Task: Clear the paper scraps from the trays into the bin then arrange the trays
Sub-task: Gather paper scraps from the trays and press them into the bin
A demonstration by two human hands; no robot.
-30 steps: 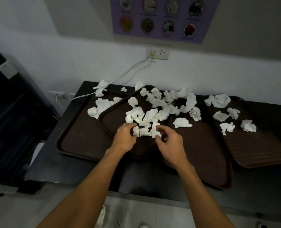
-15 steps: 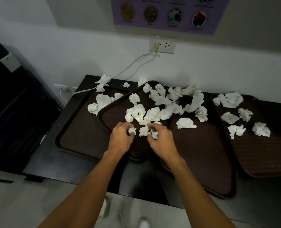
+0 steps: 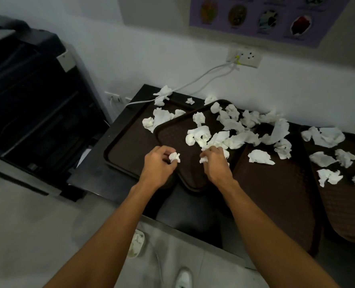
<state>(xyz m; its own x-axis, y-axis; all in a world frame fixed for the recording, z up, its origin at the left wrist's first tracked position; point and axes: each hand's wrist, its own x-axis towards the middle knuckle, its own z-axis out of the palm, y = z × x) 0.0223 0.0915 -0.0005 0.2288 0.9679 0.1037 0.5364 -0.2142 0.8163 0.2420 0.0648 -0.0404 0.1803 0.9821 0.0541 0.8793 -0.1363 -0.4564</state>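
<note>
Scraps point(image 3: 232, 129) crowd four overlapping brown trays point(image 3: 276, 194) on the counter point(image 3: 101, 179); left hand point(image 3: 156, 166) and right hand point(image 3: 216, 165), at 12 o'clock, each pinch one scrap.

Four dark brown trays with a textured base lie side by side across the middle of the frame. The leftmost tray point(image 3: 128, 146) lies flat; the second tray point(image 3: 172, 134) rests tilted, overlapping its right edge. The third tray point(image 3: 276, 196) and the fourth tray point(image 3: 342, 215) fill the right side. Crumpled white paper scraps point(image 3: 234, 129) are strewn over all four, thickest at upper centre, sparser at right point(image 3: 326, 136).
</note>
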